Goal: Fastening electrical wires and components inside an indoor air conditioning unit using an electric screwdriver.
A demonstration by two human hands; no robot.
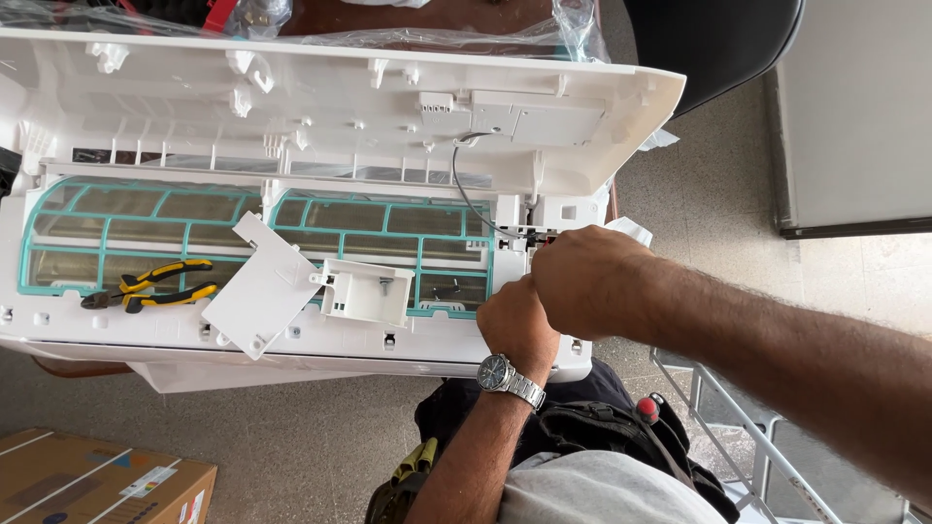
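Hands, left [517, 325] and right [590, 281], both curled tight at the wiring corner [532, 233] of the opened white air conditioner [340, 126], contents hidden; 2 covers [262, 286] already off beside pliers [150, 286], reassembly seemingly left.

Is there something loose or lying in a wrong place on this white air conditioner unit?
Yes. Two detached white covers lie tilted on the green filter grille, beside yellow-handled pliers. A thin dark cable hangs loose toward both hands.
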